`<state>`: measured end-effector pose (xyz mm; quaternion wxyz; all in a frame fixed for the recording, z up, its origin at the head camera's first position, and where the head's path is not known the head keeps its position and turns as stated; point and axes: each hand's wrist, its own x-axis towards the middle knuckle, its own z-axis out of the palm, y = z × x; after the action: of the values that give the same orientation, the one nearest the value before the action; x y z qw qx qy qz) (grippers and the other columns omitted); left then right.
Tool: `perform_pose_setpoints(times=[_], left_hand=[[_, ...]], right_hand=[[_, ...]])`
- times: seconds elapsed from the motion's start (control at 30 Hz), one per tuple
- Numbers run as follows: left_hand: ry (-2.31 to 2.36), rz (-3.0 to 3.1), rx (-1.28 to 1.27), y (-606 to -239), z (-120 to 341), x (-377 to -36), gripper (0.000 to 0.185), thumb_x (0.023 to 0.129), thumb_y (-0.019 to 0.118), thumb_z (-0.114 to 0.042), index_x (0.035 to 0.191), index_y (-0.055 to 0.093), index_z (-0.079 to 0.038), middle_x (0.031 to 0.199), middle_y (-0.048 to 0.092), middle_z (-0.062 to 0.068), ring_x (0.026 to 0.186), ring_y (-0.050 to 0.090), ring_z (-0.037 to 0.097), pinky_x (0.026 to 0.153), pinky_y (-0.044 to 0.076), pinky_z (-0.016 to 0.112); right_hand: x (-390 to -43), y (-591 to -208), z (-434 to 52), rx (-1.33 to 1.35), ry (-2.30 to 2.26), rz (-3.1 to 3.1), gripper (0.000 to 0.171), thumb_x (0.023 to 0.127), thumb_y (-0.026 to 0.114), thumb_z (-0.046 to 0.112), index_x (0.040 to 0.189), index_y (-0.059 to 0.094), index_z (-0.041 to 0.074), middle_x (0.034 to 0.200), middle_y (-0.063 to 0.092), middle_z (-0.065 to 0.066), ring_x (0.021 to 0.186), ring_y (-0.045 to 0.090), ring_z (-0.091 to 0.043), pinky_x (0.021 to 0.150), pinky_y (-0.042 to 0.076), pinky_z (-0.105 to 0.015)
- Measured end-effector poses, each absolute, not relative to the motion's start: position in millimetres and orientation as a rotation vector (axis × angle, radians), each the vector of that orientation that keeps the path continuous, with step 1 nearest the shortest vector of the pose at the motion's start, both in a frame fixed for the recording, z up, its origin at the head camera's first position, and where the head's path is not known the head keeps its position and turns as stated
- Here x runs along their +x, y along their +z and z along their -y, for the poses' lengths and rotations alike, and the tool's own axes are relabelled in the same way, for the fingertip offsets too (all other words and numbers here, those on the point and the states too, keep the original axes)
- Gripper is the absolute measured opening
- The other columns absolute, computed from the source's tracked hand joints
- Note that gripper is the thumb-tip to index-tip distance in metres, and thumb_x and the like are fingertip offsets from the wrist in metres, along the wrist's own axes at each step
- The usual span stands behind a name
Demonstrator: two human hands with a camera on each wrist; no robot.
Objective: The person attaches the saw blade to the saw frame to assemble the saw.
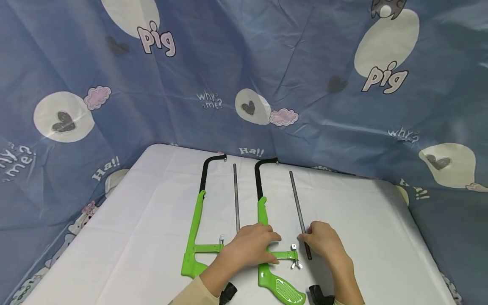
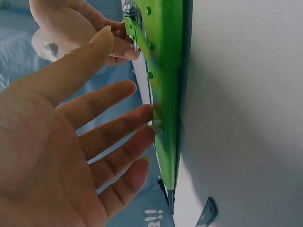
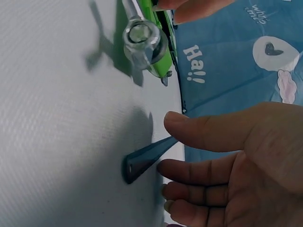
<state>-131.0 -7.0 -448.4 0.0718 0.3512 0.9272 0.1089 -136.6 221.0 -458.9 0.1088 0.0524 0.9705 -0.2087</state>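
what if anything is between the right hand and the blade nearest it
Nothing visible: the right hand is right at the blade. The wing nut on the green saw sits left of it.

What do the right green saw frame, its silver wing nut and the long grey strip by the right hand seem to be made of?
Green saw frame: probably painted metal, evenly coloured and glossy. Silver wing nut: likely plated metal, with bright highlights. Long grey strip: perhaps steel, dull, straight and thin.

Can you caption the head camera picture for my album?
Left hand over a green saw, right hand at a thin blade, white table below.
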Motion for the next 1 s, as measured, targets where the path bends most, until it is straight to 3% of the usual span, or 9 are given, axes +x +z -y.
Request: perform_pose_setpoints(times=[0.43, 1.0], left_hand=[[0.299, -2.804, 1.104, -452.7, 3.6, -128.4, 0.041, 0.072, 0.083, -0.049, 0.107, 0.074, -0.031, 0.093, 0.065, -0.012, 0.081, 0.056, 0.007, 0.06, 0.044, 0.024], [0.322, -2.799, 1.09, -456.9, 1.3, -125.2, 0.028, 0.068, 0.088, -0.041, 0.091, 0.075, -0.03, 0.084, 0.058, -0.013, 0.076, 0.051, 0.005, 0.06, 0.043, 0.023]], right_hand=[[-134.2, -463.3, -211.0, 0.19, -0.601, -2.929, 0.015, 0.08, 0.07, 0.014, 0.071, 0.063, 0.004, 0.066, 0.06, -0.006, 0.058, 0.051, -0.019, 0.049, 0.038, -0.03], [-135.2, -465.5, -211.0, 0.193, -0.623, -2.928, 0.016, 0.08, 0.071, 0.013, 0.069, 0.063, 0.005, 0.064, 0.059, -0.005, 0.057, 0.05, -0.019, 0.049, 0.038, -0.03]])
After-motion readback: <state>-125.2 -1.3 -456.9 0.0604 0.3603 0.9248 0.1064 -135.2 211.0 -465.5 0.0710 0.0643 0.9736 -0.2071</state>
